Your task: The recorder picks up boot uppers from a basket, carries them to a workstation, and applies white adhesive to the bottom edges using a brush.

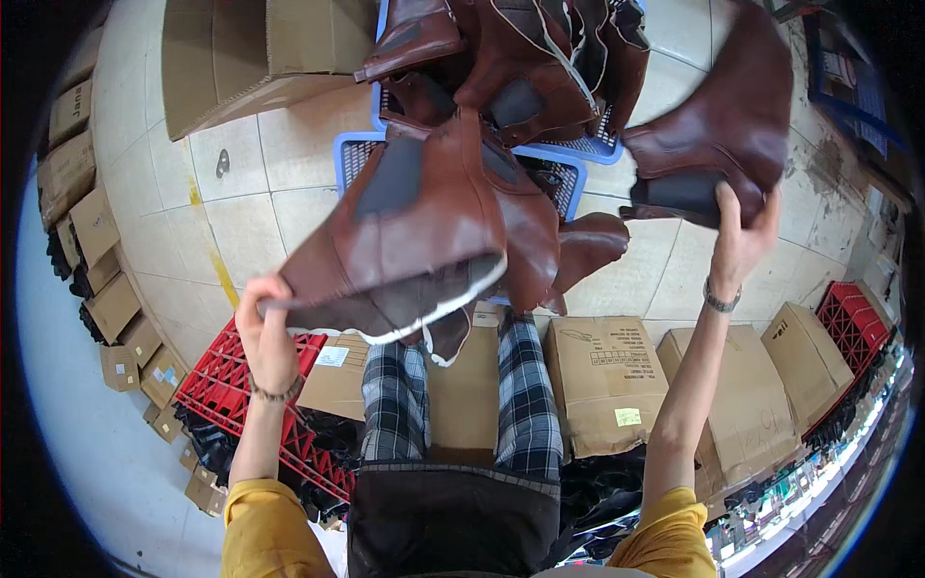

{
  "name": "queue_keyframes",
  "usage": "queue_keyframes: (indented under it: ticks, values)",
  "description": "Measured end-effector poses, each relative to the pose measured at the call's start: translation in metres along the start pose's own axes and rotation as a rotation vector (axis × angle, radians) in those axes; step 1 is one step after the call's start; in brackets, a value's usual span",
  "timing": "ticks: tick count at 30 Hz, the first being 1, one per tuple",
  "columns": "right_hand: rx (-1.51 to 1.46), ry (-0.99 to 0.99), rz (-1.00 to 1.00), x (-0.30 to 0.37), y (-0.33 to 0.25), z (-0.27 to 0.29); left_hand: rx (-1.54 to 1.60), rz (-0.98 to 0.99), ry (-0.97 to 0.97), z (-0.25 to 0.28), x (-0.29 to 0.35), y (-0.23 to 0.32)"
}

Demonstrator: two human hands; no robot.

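My left hand is closed on the lower left corner of a brown leather boot, fingers and thumb pinching its edge, so that its wide opening with a pale rim hangs tilted toward me, in front of the blue baskets. My right hand grips a second brown boot, with my thumb up against its dark side panel; I hold this one off to the right of the baskets, well apart from the first, and part of it is blurred. Ahead of me, a heap of similar boots lies over the blue baskets. More brown leather shows just behind the boot in my left hand, though I cannot tell how many pieces it is. An open cardboard box stands to the left of the heap on the tiled floor. Near my checked trousers are a red crate on the left and closed cardboard boxes on the right.
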State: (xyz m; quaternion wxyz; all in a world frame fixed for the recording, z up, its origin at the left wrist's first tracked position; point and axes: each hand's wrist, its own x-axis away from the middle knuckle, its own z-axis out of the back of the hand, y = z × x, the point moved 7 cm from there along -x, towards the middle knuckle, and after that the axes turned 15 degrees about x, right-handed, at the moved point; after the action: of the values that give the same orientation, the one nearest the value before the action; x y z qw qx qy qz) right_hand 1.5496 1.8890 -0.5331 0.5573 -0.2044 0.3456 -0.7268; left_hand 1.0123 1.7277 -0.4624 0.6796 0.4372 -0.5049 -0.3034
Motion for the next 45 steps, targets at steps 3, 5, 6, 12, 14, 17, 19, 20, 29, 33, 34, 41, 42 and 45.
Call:
queue_keyframes:
  ticks: [3,5,6,12,14,17,19,20,29,33,34,41,42,45]
  values:
    - [0.095,-0.253,0.087,-0.027,-0.031,-0.061,0.328,0.167,0.239,-0.003,-0.036,-0.021]
    - [0.560,-0.153,0.399,-0.038,-0.051,-0.118,0.639,0.282,0.124,-0.040,-0.087,-0.047]
    - [0.785,-0.186,0.395,-0.036,-0.047,-0.147,0.702,0.284,0.075,-0.058,-0.114,-0.058]
    - [0.298,-0.339,0.301,-0.047,-0.026,-0.191,0.433,0.424,-0.026,-0.136,-0.217,-0.168]
    - [0.366,-0.396,0.347,-0.041,-0.027,-0.190,0.522,0.471,-0.072,-0.139,-0.213,-0.189]
    - [0.598,-0.282,0.327,-0.022,-0.028,-0.185,0.494,0.462,-0.051,-0.125,-0.203,-0.199]
    - [0.502,-0.345,0.124,-0.021,-0.019,-0.182,0.480,0.383,0.050,-0.110,-0.200,-0.198]
    - [0.335,-0.292,0.162,-0.018,-0.027,-0.172,0.474,0.379,0.042,-0.104,-0.200,-0.197]
    - [0.083,-0.146,-0.284,0.164,-0.036,-0.031,0.058,-0.008,-0.118,-0.043,-0.125,-0.115]
    - [0.223,-0.442,-0.316,0.300,-0.070,0.063,-0.484,0.175,-0.329,0.007,0.002,-0.074]
    - [0.281,-0.594,-0.403,0.332,-0.068,0.082,-0.640,0.172,-0.400,0.021,0.032,-0.063]
    - [0.341,-0.694,-0.730,0.486,-0.019,0.243,-0.726,0.243,-0.539,0.056,0.181,-0.037]
    - [0.389,-0.614,-0.812,0.499,-0.011,0.267,-0.677,0.427,-0.518,0.059,0.202,-0.045]
    - [0.160,-0.334,-1.056,0.531,0.001,0.310,-0.519,0.659,-0.471,0.052,0.241,-0.056]
